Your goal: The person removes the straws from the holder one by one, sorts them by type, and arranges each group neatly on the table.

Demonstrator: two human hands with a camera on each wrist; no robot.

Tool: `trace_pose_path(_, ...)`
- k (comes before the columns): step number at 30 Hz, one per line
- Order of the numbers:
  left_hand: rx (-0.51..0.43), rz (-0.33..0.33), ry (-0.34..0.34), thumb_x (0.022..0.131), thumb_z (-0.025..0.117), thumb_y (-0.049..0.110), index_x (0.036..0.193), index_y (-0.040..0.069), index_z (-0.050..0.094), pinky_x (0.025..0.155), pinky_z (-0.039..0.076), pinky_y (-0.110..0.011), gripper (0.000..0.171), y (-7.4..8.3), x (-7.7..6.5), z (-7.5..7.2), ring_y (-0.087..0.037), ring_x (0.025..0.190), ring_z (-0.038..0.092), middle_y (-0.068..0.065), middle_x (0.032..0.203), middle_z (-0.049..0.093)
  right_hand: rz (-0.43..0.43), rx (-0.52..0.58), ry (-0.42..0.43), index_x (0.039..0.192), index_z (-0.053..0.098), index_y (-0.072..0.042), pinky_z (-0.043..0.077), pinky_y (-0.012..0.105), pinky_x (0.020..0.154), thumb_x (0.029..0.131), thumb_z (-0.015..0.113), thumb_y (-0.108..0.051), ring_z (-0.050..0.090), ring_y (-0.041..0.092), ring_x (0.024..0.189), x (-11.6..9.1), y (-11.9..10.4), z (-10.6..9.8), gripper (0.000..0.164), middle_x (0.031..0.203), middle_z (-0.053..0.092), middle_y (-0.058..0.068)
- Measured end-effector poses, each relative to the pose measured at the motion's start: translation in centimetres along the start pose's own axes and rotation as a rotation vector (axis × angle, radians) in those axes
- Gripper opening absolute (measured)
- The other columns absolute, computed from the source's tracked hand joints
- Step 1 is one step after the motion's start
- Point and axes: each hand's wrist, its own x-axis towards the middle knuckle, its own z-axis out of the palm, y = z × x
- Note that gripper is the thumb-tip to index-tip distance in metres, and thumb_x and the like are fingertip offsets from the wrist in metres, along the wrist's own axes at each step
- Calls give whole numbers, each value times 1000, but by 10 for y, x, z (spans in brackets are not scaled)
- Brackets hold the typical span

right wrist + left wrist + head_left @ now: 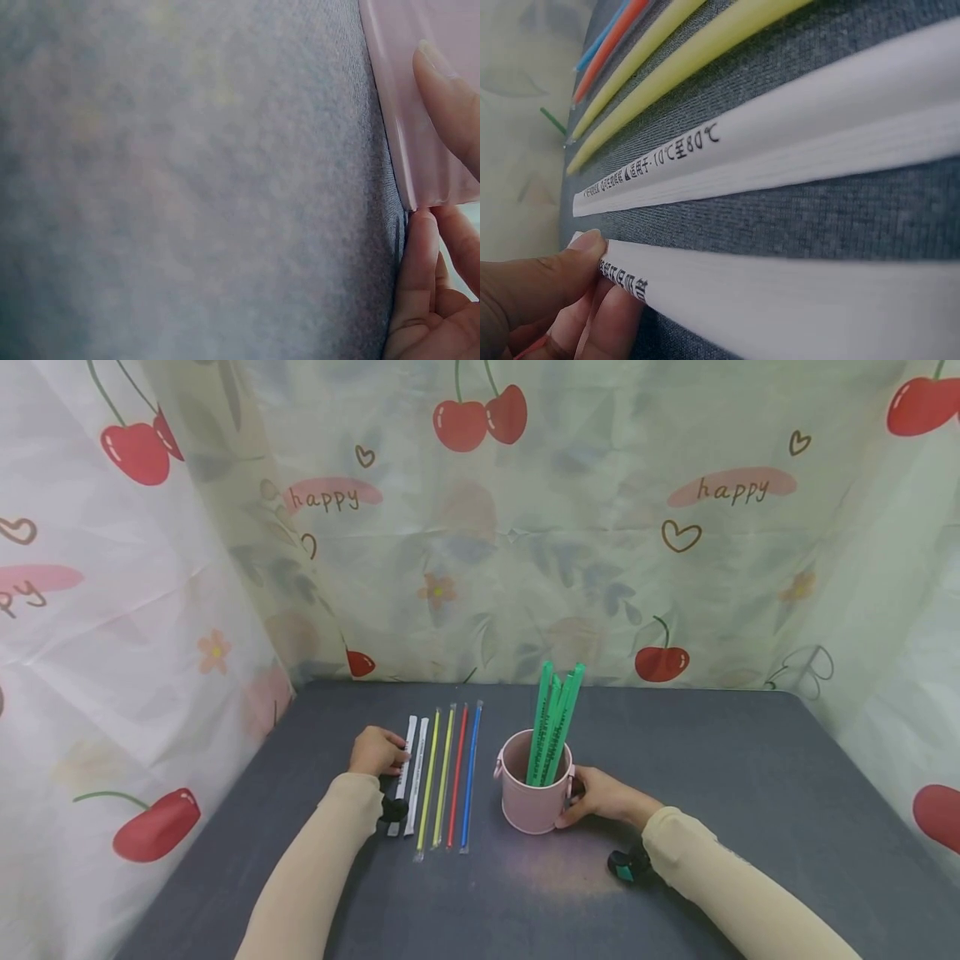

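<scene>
My left hand (pixel 377 752) pinches the leftmost white paper-wrapped straw (pixel 727 289) between thumb and fingers near its far end, as the left wrist view shows. Beside it lies a second white-wrapped straw (pixel 417 777). Two yellow straws (pixel 444 777), a red straw (pixel 457 777) and a blue straw (pixel 472 777) follow to the right in clear wrappers. My right hand (pixel 609 797) holds the pink bucket (pixel 528 806) low on its right side, thumb on the wall and fingers at the base. Several green straws (pixel 553 727) stand in the bucket, leaning right.
The dark table (pixel 720 760) runs back to a curtain (pixel 510 552) printed with cherries, which also hangs at both sides. A black band with a device (pixel 628 866) is on my right wrist, and another black device (pixel 393 810) on the left overlaps the white straws.
</scene>
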Motion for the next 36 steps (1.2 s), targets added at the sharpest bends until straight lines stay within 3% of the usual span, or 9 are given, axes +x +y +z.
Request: trace_pose_path(36, 13, 31, 21, 77, 78, -3, 99, -1, 70, 50, 55, -25, 24, 0, -6, 3, -17, 62, 63, -17, 93, 66, 4, 6, 2, 133, 47, 7, 48, 26, 76, 73, 83, -5, 52, 18, 90, 0, 0, 0, 71, 106, 61, 8)
